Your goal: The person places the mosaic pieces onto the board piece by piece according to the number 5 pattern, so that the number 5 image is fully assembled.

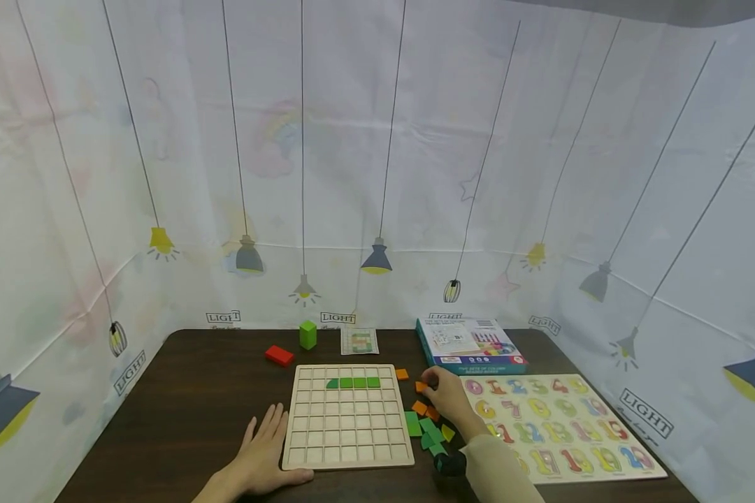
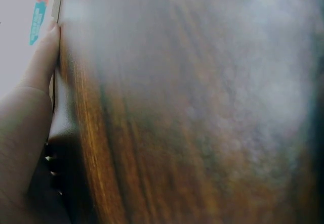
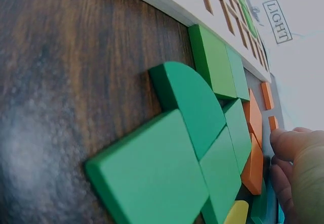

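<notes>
Left hand: I see my left hand (image 1: 265, 454) lying flat on the tabletop (image 1: 182, 412), fingers straight and relaxed, at about 7 o'clock of the grid board (image 1: 347, 415); its thumb side touches the board's lower left edge, which the left wrist view confirms.

Right hand: my right hand (image 1: 448, 399) sits at 3 o'clock of the grid board, fingers curled, pinching a small orange tile (image 1: 421, 386) at the fingertips.

Orange tile: held just off the board's right edge, near its upper corner; another orange square (image 1: 402, 374) lies at 12 o'clock of it, on the tabletop.

Loose pieces: a cluster of green pieces (image 1: 424, 429) and orange ones lies between the board and my right wrist, with a yellow bit (image 1: 447, 433) at its right edge. In the right wrist view the green pieces (image 3: 192, 133) lie packed against one another, touching.

Grid board: a row of green tiles (image 1: 354, 383) fills part of the second row from the far edge.

Further back: a red block (image 1: 279, 355) and an upright green block (image 1: 308, 335) at 11 o'clock of the board, a pattern card (image 1: 359, 341) at 12 o'clock, a teal box (image 1: 470, 346) at 1 o'clock.

Number puzzle: the number board (image 1: 556, 426) lies at 3 o'clock, just beyond my right hand.
</notes>
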The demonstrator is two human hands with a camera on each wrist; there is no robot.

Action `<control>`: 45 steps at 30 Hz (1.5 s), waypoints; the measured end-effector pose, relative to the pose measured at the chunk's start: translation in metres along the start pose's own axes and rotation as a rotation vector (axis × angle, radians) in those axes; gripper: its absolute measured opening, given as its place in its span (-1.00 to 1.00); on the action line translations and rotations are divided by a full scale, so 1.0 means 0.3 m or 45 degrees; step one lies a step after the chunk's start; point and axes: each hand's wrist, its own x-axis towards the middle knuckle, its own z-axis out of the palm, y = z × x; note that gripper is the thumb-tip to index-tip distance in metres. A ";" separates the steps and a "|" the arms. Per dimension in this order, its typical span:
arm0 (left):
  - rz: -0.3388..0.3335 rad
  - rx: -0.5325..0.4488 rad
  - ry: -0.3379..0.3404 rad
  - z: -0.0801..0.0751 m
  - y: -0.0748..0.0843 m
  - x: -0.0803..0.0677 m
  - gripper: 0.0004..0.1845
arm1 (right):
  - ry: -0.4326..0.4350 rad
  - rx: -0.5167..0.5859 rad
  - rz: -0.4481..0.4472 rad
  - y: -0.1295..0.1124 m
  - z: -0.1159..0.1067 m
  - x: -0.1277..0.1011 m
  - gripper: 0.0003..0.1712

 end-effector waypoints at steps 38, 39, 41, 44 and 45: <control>0.014 -0.033 -0.017 -0.033 0.023 -0.006 0.28 | 0.017 0.160 -0.294 -0.158 0.137 0.018 -0.79; 0.018 -0.041 -0.018 -0.034 0.024 -0.007 0.27 | 0.015 0.163 -0.314 -0.165 0.144 0.016 -0.79; 0.021 -0.047 -0.021 -0.037 0.026 -0.008 0.27 | 0.012 0.171 -0.349 -0.181 0.157 0.014 -0.78; 0.038 -0.061 -0.013 -0.039 0.027 -0.011 0.26 | -0.006 0.179 -0.391 -0.207 0.175 0.013 -0.77; 0.037 -0.063 -0.011 -0.039 0.027 -0.011 0.26 | -0.020 0.193 -0.394 -0.216 0.180 0.013 -0.76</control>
